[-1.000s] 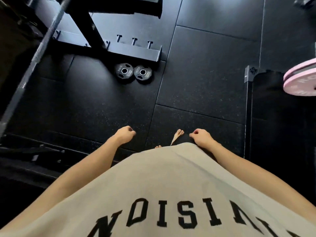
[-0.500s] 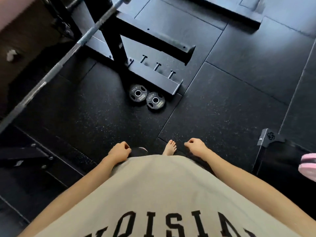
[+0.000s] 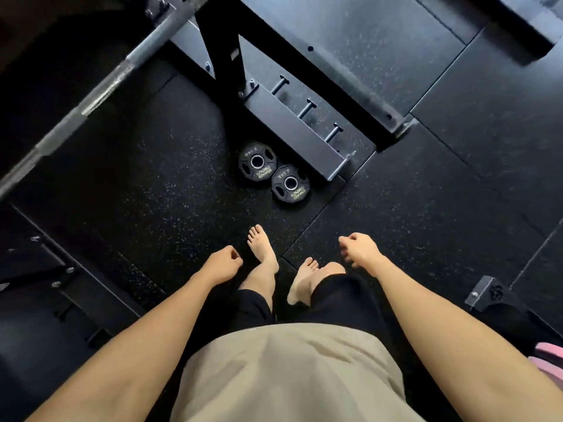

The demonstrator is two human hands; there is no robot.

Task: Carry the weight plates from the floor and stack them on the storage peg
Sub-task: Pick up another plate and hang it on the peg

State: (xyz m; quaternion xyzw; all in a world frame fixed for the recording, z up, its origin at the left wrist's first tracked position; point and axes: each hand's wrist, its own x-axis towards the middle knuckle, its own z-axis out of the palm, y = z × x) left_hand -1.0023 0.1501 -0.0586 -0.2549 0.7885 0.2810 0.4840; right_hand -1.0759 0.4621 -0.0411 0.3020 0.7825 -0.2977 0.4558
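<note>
**Weight plates on floor beside rack base; both hands empty**

The floor [image 3: 128, 178] is covered in black speckled rubber tiles. A black steel rack [image 3: 222, 47] stands at the top of the view, with a horizontal base beam [image 3: 292, 129] running diagonally down to the right. A steel barbell [image 3: 100, 89] crosses the upper left corner. Three short pegs [image 3: 307, 108] project from the base beam, all bare.

Two small black weight plates lie flat on the floor, touching each other and just beside the base beam: the first plate [image 3: 257, 164] nearer the rack upright, the second plate [image 3: 290, 187] lower right of it.

The person stands barefoot, near the plates. The left hand [image 3: 224, 263] is loosely curled and holds nothing. The right hand [image 3: 361, 248] is relaxed, fingers partly curled, also holding nothing. Neither hand touches a plate.
</note>
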